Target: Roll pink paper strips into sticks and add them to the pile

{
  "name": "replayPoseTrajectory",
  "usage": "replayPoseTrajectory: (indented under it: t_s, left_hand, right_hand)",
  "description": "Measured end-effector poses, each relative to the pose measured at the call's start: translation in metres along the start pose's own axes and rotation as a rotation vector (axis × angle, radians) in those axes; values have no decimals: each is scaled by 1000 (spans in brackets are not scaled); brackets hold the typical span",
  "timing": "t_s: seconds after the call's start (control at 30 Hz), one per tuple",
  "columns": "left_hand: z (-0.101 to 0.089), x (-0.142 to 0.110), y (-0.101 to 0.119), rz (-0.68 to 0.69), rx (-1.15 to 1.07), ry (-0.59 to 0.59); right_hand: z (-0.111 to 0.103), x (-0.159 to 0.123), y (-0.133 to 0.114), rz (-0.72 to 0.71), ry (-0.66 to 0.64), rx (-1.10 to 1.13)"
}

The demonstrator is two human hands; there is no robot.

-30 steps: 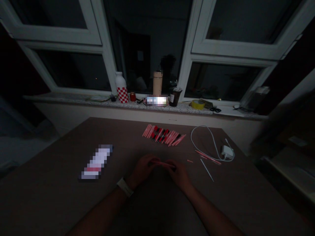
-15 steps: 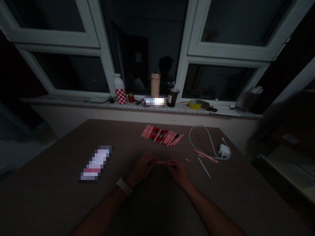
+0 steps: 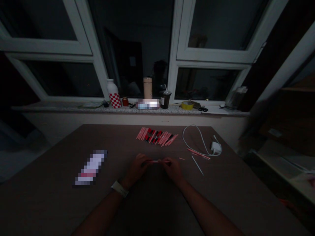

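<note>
Slim pink pen (image 3: pixel 155 161) between both hands, near side of the pen row (image 3: pixel 157 137).
Left hand (image 3: pixel 136 168) and right hand (image 3: pixel 174 170) close together, fingers pinching opposite ends; exact grip too dark to tell. Probably light, stiff, smooth, could roll; best held by the barrel near both ends. On worktop (image 3: pixel 49 173), relative to row: phone (image 3: pixel 91 167) left and nearer; white cable (image 3: pixel 200 132) and charger (image 3: pixel 216 147) right; small pink piece (image 3: pixel 181 159), loose pink pens (image 3: pixel 197 154), white stick (image 3: pixel 197 165) nearer right. Nothing blocks the grip; cable could snag reaches right.
</note>
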State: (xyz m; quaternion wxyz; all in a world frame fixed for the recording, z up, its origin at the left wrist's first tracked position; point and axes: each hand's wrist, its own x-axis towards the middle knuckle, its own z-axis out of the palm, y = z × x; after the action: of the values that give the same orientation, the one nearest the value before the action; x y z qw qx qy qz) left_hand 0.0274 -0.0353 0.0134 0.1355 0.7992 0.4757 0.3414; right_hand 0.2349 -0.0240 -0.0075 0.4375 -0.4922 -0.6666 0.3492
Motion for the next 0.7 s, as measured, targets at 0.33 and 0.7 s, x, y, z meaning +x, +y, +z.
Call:
replayPoseTrajectory:
  t_s: [0.33,0.7]
  left_hand:
    - [2,-3,1,74,103,7]
    - [1,3,16,108,234,-62]
  right_hand:
    - [0,0,2,14,9,25]
    - [0,3,4,82,137,88]
